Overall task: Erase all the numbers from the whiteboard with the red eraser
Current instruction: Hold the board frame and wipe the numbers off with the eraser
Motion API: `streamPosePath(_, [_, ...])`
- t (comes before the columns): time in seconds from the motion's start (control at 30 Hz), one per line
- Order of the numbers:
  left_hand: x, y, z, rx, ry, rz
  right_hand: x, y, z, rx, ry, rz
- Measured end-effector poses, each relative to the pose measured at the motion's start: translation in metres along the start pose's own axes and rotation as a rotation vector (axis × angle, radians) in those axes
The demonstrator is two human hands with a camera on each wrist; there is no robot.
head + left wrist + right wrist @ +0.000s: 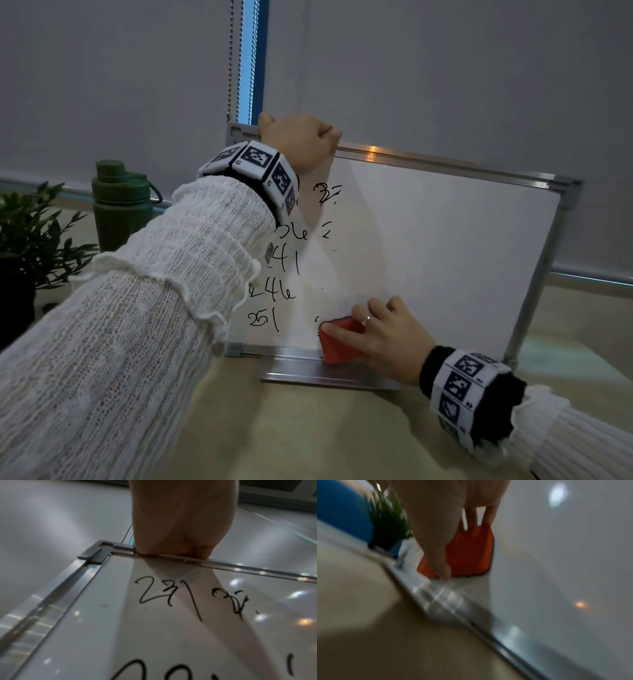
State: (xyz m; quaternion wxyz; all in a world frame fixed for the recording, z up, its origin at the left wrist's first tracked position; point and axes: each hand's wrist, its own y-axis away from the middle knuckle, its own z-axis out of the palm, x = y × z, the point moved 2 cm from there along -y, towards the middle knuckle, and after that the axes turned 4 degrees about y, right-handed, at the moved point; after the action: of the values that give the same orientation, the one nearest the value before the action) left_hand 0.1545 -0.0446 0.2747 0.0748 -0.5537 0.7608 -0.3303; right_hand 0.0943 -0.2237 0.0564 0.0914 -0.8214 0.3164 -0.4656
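A metal-framed whiteboard [445, 240] stands upright on the table. Black handwritten numbers [281, 294] run down its left part, with smeared remnants [327, 195] beside them; its right part is wiped white. My left hand [298, 140] grips the board's top edge near the left corner, fingers curled over the frame [171, 557]. My right hand [380, 332] holds the red eraser [339, 341] flat against the board just above its bottom tray. In the blurred right wrist view the thumb and fingers clasp the red eraser [469, 550]. The top number [164, 593] shows in the left wrist view.
A dark green bottle [120, 202] and a potted plant [30, 236] stand at the left, behind my left arm. Bead chains [236, 58] of a roller blind hang behind the board. The beige table [308, 438] lies in front of the board's tray [329, 375].
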Motion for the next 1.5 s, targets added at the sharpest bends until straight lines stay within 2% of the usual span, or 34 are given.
streamPosePath(0.1, [0.001, 0.001, -0.001, -0.004, 0.003, -0.002, 0.025, -0.024, -0.02, 0.104, 0.008, 0.19])
streamPosePath(0.2, [0.001, 0.001, 0.0, -0.008, 0.001, -0.002, 0.045, -0.039, -0.037, 0.11, -0.019, 0.368])
streamPosePath(0.27, [0.0, -0.001, 0.001, -0.009, -0.001, 0.004, 0.037, -0.037, -0.033, 0.084, -0.034, 0.356])
streamPosePath(0.4, [0.0, -0.002, 0.001, -0.005, 0.008, 0.007, -0.003, -0.017, -0.004, -0.038, -0.032, 0.058])
streamPosePath(0.47, [-0.001, -0.002, 0.001, 0.0, 0.004, 0.009, -0.002, -0.019, -0.003, -0.05, -0.033, 0.017])
streamPosePath(0.53, [-0.001, -0.001, 0.001, -0.004, 0.006, 0.006, 0.014, -0.034, -0.016, 0.028, -0.044, 0.119])
streamPosePath(0.63, [0.0, -0.003, 0.002, -0.012, 0.021, 0.003, 0.04, -0.054, -0.036, 0.103, -0.086, 0.362])
streamPosePath(0.7, [0.0, -0.003, 0.002, -0.014, 0.031, 0.004, 0.034, -0.053, -0.034, 0.094, -0.112, 0.386])
streamPosePath(0.73, [0.0, -0.003, 0.002, -0.017, 0.03, 0.006, 0.024, -0.048, -0.028, 0.072, -0.107, 0.328])
streamPosePath(0.8, [0.0, -0.003, 0.001, -0.022, 0.016, 0.007, 0.001, -0.032, -0.013, -0.001, -0.057, 0.114])
streamPosePath(0.87, [0.001, -0.001, 0.0, -0.019, 0.004, 0.017, 0.005, -0.026, -0.009, -0.028, -0.027, 0.006])
streamPosePath(0.93, [0.002, 0.0, 0.0, -0.02, 0.004, 0.023, 0.032, -0.043, -0.025, 0.028, -0.027, 0.1])
streamPosePath(1.03, [0.002, -0.001, 0.0, -0.013, 0.029, 0.019, 0.078, -0.078, -0.06, 0.148, -0.087, 0.403])
streamPosePath(1.1, [0.001, -0.001, 0.0, -0.018, 0.039, 0.014, 0.087, -0.088, -0.066, 0.166, -0.08, 0.49])
streamPosePath(1.17, [0.001, -0.002, 0.0, -0.02, 0.04, 0.011, 0.076, -0.081, -0.062, 0.149, -0.064, 0.465])
streamPosePath(1.27, [0.001, -0.003, 0.0, -0.025, 0.047, 0.016, 0.042, -0.054, -0.039, 0.049, -0.008, 0.203])
streamPosePath(1.33, [0.002, -0.002, 0.0, -0.025, 0.047, 0.017, 0.046, -0.05, -0.035, 0.029, 0.052, 0.093])
streamPosePath(1.4, [0.002, -0.001, -0.001, -0.022, 0.049, 0.012, 0.071, -0.065, -0.046, 0.1, 0.065, 0.172])
streamPosePath(1.5, [0.003, -0.001, -0.002, -0.021, 0.049, 0.016, 0.112, -0.087, -0.072, 0.222, -0.013, 0.433])
